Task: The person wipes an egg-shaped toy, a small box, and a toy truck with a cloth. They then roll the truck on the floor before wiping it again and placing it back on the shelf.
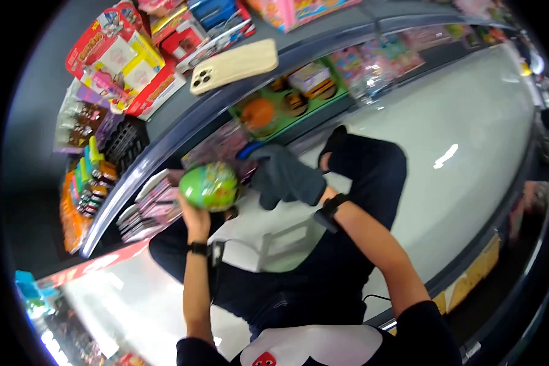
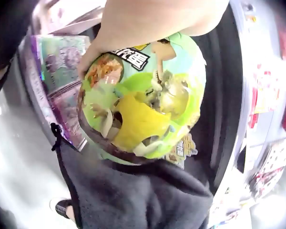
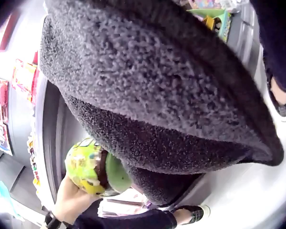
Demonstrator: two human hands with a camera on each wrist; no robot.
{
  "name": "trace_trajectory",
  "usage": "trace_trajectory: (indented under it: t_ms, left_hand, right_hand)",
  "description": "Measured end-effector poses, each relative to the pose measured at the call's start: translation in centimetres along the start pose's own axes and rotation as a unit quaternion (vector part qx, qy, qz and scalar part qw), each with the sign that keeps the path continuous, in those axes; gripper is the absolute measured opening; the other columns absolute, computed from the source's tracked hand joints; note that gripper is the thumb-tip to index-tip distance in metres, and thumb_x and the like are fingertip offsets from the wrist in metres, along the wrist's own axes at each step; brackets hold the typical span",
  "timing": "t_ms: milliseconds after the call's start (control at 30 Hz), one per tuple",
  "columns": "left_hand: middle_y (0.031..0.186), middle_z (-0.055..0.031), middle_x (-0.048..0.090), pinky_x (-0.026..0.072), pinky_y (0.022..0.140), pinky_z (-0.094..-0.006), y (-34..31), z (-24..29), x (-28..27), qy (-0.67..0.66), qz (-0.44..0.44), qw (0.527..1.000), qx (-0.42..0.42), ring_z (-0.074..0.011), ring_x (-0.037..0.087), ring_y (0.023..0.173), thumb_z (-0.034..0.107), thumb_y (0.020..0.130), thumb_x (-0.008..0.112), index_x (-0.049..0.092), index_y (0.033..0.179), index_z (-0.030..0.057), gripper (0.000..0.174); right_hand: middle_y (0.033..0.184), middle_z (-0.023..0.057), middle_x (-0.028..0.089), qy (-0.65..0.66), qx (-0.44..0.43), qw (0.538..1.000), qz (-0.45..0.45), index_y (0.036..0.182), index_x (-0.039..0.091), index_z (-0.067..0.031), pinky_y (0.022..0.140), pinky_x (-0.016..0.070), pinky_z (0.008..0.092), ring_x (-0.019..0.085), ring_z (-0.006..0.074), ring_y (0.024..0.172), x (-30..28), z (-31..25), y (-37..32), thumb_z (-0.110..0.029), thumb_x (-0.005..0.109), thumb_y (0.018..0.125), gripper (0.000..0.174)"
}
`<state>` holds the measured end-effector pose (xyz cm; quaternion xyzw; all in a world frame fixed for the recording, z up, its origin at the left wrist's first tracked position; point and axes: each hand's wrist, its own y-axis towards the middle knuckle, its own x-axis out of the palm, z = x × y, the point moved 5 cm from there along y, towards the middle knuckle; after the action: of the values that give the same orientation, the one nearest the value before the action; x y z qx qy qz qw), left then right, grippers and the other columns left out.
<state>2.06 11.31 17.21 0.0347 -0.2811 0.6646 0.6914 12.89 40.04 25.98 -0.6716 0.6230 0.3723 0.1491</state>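
My left hand (image 1: 193,218) holds a green egg-shaped toy package (image 1: 208,184), its thumb and fingers around the side. In the left wrist view the egg's clear shell (image 2: 143,117) shows yellow and white figure parts inside, with a printed label near the hand. A dark grey plush cloth (image 1: 290,174) covers my right hand (image 1: 328,194) down to the wrist, hiding the fingers. The cloth lies right at the egg's side, and a small loop (image 2: 56,132) sticks out at its corner. The right wrist view is mostly filled by the cloth's folds.
A grey curved shelf edge (image 1: 183,116) runs past the hands. On the upper shelf are a phone (image 1: 235,66), a red and yellow toy box (image 1: 119,61) and bagged sweets (image 1: 88,195). Below sit a green tray of toys (image 1: 293,104) and pink packages (image 1: 158,204). A white stool (image 1: 287,241) stands between the legs.
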Motion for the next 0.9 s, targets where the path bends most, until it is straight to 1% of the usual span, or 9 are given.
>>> trace_trajectory:
  t_ms: [200,300,367,433,467,533,633,733,900]
  left_hand:
    - [0.137,-0.0096,0.051,0.0337,0.110,-0.0432,-4.9,-0.8,4.7,-0.171,-0.106,0.969,-0.146,-0.0261,0.047,0.127,0.050,0.099,0.040,0.047,0.136,0.0075,0.057]
    - [0.130,-0.0091,0.057,0.0373,0.107,-0.0373,-5.1,-2.4,7.1,-0.165,-0.106,0.977,-0.082,-0.0235,0.053,0.120,0.041,0.101,0.041,0.053,0.130,0.0068,0.046]
    - [0.129,-0.0076,0.054,0.0376,0.104,-0.0339,-5.8,-1.4,8.8,-0.009,-0.143,0.989,0.032,-0.0189,0.050,0.121,0.034,0.102,0.042,0.048,0.133,0.0058,0.043]
    - [0.120,-0.0116,0.057,0.0425,0.097,-0.0339,-7.3,1.0,10.1,0.113,-0.194,0.968,0.110,-0.0194,0.053,0.113,0.033,0.090,0.062,0.045,0.133,0.0042,0.055]
    - [0.118,-0.0121,0.058,0.0431,0.096,-0.0336,-7.6,3.0,11.9,0.195,-0.244,0.925,0.218,-0.0199,0.053,0.113,0.031,0.084,0.069,0.044,0.134,0.0032,0.063]
    - [0.119,-0.0118,0.057,0.0426,0.096,-0.0332,-8.1,4.0,13.0,0.145,-0.273,0.930,0.199,-0.0206,0.053,0.113,0.025,0.074,0.077,0.041,0.135,0.0020,0.074]
    - [0.123,-0.0111,0.055,0.0417,0.099,-0.0357,-8.4,5.0,13.5,0.134,-0.291,0.911,0.259,-0.0206,0.053,0.115,0.024,0.069,0.081,0.040,0.137,0.0028,0.082]
    - [0.122,-0.0142,0.055,0.0415,0.099,-0.0377,-8.5,5.2,13.1,0.208,-0.246,0.886,0.334,-0.0261,0.054,0.114,0.023,0.064,0.081,0.047,0.131,0.0010,0.078]
    - [0.124,-0.0156,0.054,0.0412,0.100,-0.0392,-7.8,4.7,12.6,0.299,-0.205,0.868,0.339,-0.0280,0.054,0.115,0.026,0.066,0.078,0.049,0.129,0.0008,0.074]
  right_hand:
    - [0.098,0.0152,0.054,0.191,0.164,0.964,-0.084,0.111,0.052,0.0070,0.092,0.0375,0.0411,0.047,0.0337,0.091,4.3,-1.8,-2.8,-0.026,0.064,0.074,0.051]
    - [0.101,0.0165,0.052,0.210,0.187,0.958,-0.060,0.112,0.051,0.0076,0.093,0.0361,0.0418,0.045,0.0349,0.094,5.7,-2.7,-3.7,-0.026,0.063,0.074,0.052]
    - [0.104,0.0174,0.051,0.215,0.182,0.959,-0.031,0.115,0.049,0.0075,0.095,0.0358,0.0417,0.044,0.0353,0.097,6.4,-3.2,-3.9,-0.023,0.062,0.074,0.053]
    - [0.108,0.0184,0.050,0.217,0.179,0.960,-0.001,0.117,0.047,0.0073,0.097,0.0355,0.0417,0.044,0.0356,0.101,6.7,-3.8,-3.9,-0.020,0.062,0.074,0.053]
    - [0.110,0.0189,0.049,0.213,0.173,0.961,0.013,0.119,0.046,0.0073,0.097,0.0354,0.0417,0.044,0.0358,0.102,6.6,-3.9,-3.8,-0.019,0.061,0.075,0.053]
    - [0.113,0.0198,0.048,0.205,0.166,0.964,0.042,0.122,0.044,0.0071,0.099,0.0351,0.0416,0.043,0.0362,0.106,6.3,-4.2,-3.6,-0.016,0.060,0.075,0.054]
    - [0.119,0.0213,0.046,0.188,0.153,0.967,0.075,0.126,0.042,0.0069,0.101,0.0347,0.0415,0.042,0.0367,0.111,5.8,-4.5,-3.0,-0.012,0.059,0.076,0.056]
    - [0.124,0.0227,0.045,0.163,0.137,0.972,0.100,0.130,0.039,0.0067,0.103,0.0342,0.0414,0.041,0.0372,0.116,5.6,-4.7,-2.7,-0.007,0.058,0.076,0.058]
    - [0.133,0.0251,0.042,0.084,0.096,0.982,0.139,0.137,0.035,0.0063,0.107,0.0335,0.0413,0.040,0.0381,0.125,5.2,-4.6,-2.6,0.000,0.056,0.077,0.063]
